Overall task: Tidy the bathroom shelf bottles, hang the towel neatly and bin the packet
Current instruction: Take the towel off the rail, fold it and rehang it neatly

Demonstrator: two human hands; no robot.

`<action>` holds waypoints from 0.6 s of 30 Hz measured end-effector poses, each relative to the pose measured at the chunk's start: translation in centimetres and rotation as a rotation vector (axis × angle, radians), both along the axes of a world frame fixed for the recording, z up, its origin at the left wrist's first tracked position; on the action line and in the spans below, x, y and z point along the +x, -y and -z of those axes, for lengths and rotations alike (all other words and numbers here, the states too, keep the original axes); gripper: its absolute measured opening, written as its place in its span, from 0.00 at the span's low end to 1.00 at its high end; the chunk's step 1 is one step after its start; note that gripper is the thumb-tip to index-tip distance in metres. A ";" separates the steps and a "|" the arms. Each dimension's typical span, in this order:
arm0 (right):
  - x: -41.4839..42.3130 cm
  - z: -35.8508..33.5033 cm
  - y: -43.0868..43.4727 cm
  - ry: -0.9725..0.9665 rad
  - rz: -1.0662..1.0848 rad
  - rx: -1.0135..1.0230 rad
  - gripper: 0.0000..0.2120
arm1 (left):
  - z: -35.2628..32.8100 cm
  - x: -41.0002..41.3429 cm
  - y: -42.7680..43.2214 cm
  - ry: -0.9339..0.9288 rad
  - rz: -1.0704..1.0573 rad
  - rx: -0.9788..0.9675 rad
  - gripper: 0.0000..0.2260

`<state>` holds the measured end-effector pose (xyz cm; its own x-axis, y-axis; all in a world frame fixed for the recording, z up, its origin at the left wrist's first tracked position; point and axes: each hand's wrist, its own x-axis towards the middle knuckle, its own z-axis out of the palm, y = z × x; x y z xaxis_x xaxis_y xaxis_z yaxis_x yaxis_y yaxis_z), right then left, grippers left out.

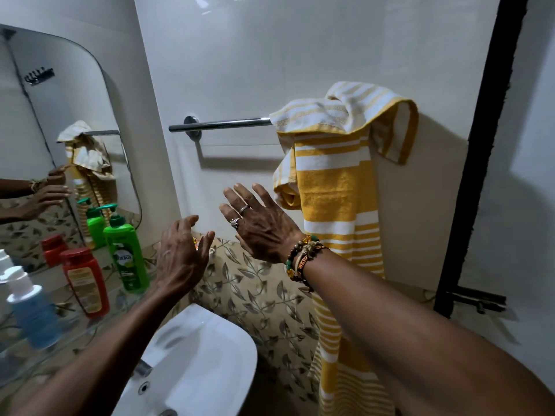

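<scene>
Yellow-and-white striped cotton towel (330,181) hangs bunched over the rt end of the chrome wall rail (222,124). We've both arms out twd it: left hand (180,259) & right hand (258,223) spread wide, holding nothing, not touching it. White ceramic basin (210,355) sits below. Glass shelf (118,301) at left carries green pump bottle (127,256), red bottle (85,280) & blue spray bottle (31,310), all upright.
</scene>
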<state>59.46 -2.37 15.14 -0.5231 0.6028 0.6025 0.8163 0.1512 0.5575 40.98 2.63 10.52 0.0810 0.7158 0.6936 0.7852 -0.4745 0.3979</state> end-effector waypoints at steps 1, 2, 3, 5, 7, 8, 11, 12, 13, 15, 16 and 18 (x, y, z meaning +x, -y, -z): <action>0.2 -0.1 0.3 -0.004 0.008 0.003 0.26 | -0.2 0.2 0.2 0.000 0.006 0.003 0.21; 0.3 -0.1 0.6 -0.007 0.019 0.003 0.27 | -0.5 0.4 0.3 0.003 0.012 0.007 0.21; 0.5 -0.2 1.0 -0.009 0.033 -0.001 0.27 | -0.9 0.6 0.5 0.006 0.021 0.011 0.21; 0.7 -0.5 1.6 -0.002 0.064 -0.009 0.28 | -1.6 1.3 0.7 0.014 0.048 0.022 0.22; 1.0 -0.9 2.0 -0.001 0.100 -0.006 0.28 | -2.2 1.9 0.8 0.019 0.074 0.039 0.22; 1.1 -1.1 2.3 -0.004 0.126 0.004 0.28 | -2.5 2.1 0.8 0.019 0.089 0.045 0.21; 1.1 -1.8 3.0 -0.013 0.189 0.008 0.29 | -3.2 2.5 0.8 0.002 0.132 0.056 0.21; 1.1 -1.8 3.1 -0.017 0.203 -0.004 0.29 | -3.4 2.5 0.8 0.001 0.142 0.060 0.21; 1.0 -1.9 3.2 -0.028 0.218 -0.008 0.29 | -3.6 2.4 0.8 0.002 0.153 0.062 0.21; 0.9 -1.9 3.5 -0.057 0.249 -0.007 0.29 | -4.0 2.2 0.8 -0.005 0.175 0.062 0.21; 0.9 -1.8 3.6 -0.059 0.268 -0.011 0.29 | -4.2 2.1 0.9 -0.011 0.186 0.060 0.21; 1.2 -1.7 3.9 -0.054 0.310 -0.014 0.30 | -4.4 2.3 0.9 -0.019 0.212 0.059 0.22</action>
